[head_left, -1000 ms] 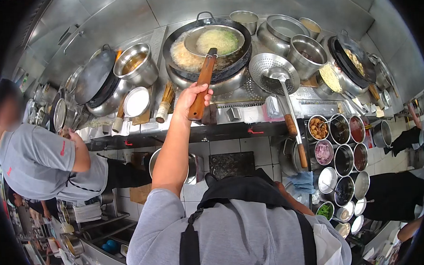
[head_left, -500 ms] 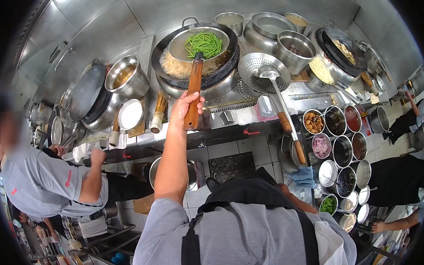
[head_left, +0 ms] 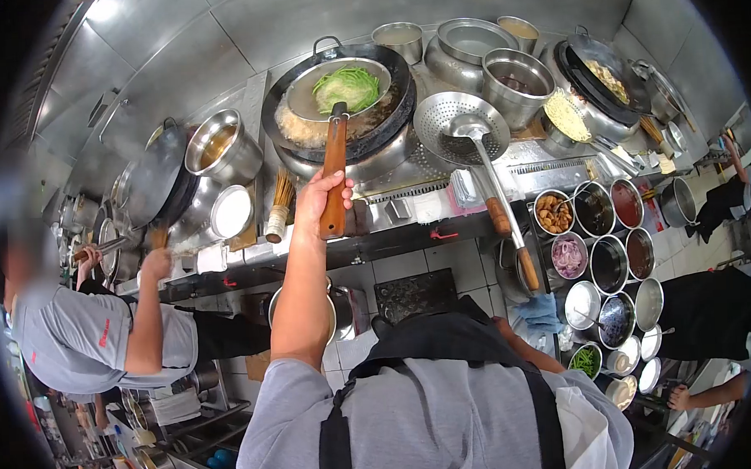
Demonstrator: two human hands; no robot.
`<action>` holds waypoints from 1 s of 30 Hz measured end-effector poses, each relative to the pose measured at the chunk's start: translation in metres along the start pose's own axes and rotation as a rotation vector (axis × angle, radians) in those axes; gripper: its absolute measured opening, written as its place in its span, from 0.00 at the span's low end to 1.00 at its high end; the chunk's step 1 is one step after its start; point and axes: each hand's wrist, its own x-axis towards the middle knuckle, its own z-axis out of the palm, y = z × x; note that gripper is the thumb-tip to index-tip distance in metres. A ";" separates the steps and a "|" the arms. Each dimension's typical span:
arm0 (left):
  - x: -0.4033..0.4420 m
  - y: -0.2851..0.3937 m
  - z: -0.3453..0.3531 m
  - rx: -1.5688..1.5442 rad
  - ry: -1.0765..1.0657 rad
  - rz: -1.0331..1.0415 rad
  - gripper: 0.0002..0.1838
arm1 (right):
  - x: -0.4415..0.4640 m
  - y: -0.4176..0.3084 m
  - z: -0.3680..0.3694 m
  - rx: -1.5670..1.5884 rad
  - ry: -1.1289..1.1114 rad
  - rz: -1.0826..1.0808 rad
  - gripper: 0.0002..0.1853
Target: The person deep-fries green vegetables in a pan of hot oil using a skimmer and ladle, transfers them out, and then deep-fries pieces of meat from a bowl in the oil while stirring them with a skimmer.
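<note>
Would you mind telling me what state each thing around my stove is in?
Left hand, closed around the wooden handle
Strainer, loaded, within the wok's rim
Green beans, partly under froth
Wok, uncovered, frothing
Perforated scoop, set down, ladle bowl inside
Amber-liquid pot, uncovered
Brush, bristles up
Red onions, sliced, uncovered
Blue cloth, crumpled

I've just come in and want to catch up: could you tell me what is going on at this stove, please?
The person's left hand holds the wooden-handled strainer in the middle wok, with green vegetables in its mesh and frothy liquid around it. What the right hand is doing cannot be made out. To the right, a ladle rests in a perforated strainer. A co-worker stands at the left.
</note>
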 end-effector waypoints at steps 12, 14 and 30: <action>0.001 0.005 0.037 0.088 0.073 -0.034 0.13 | -0.045 -0.127 -0.049 0.164 -0.013 0.406 0.17; 0.001 0.004 0.043 0.045 0.112 -0.058 0.13 | -0.038 -0.158 -0.062 0.563 -0.010 0.544 0.21; -0.003 0.008 0.015 -0.040 -0.072 0.028 0.14 | -0.121 -0.515 -0.055 0.227 0.098 -0.442 0.27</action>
